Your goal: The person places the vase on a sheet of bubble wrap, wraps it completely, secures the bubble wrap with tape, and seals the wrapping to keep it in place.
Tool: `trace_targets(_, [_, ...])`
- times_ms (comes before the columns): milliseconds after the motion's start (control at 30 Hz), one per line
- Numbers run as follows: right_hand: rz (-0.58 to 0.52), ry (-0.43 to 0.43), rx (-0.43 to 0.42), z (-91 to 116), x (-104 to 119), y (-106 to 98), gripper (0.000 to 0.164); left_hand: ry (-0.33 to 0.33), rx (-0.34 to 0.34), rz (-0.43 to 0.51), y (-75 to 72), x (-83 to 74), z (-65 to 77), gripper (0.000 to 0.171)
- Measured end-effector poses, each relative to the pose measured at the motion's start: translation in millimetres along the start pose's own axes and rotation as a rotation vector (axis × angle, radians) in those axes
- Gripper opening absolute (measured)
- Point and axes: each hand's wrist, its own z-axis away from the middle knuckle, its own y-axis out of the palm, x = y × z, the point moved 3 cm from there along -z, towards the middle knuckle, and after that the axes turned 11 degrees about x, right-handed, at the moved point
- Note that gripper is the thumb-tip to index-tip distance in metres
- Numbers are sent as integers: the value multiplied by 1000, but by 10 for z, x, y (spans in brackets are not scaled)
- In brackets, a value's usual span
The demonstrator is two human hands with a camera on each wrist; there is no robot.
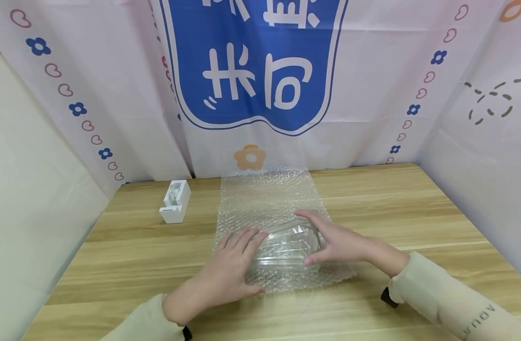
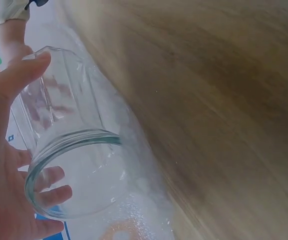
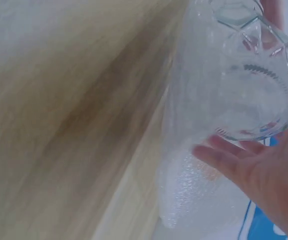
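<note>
Fingers of your left hand (image 1: 228, 274): spread, lightly bent about the mouth end of the glass jar (image 1: 287, 246), with no tight grip.
Fingers of your right hand (image 1: 341, 241): parted wide around the base end, thumb by the glass; you cannot tell how firmly they press.
Jar's place: on its side on the bubble wrap (image 1: 264, 194), between your palms.
Long axis: roughly left to right, across the wrap's length, mouth leftward.
Nearer hand: neither clearly; you have one at each end.
</note>
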Motion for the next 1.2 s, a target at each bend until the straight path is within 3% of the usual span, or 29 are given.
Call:
trace_targets(233, [353, -252, -98, 54, 181, -26, 89, 6, 6, 0, 22, 12, -6, 116])
trace_targets(433, [546, -363, -122, 136, 215, 67, 87, 18, 18, -1, 21, 21, -10, 117])
trace_targets(700, [656, -261, -52, 207, 211, 150, 116, -2, 44, -5, 37, 24, -3, 120])
trace_targets(900, [704, -239, -41, 215, 216, 182, 131, 5, 42, 0, 34, 9, -16, 130])
trace_targets(1200, [751, -233, -47, 202, 218, 175, 121, 0, 82, -42, 31, 2, -32, 135])
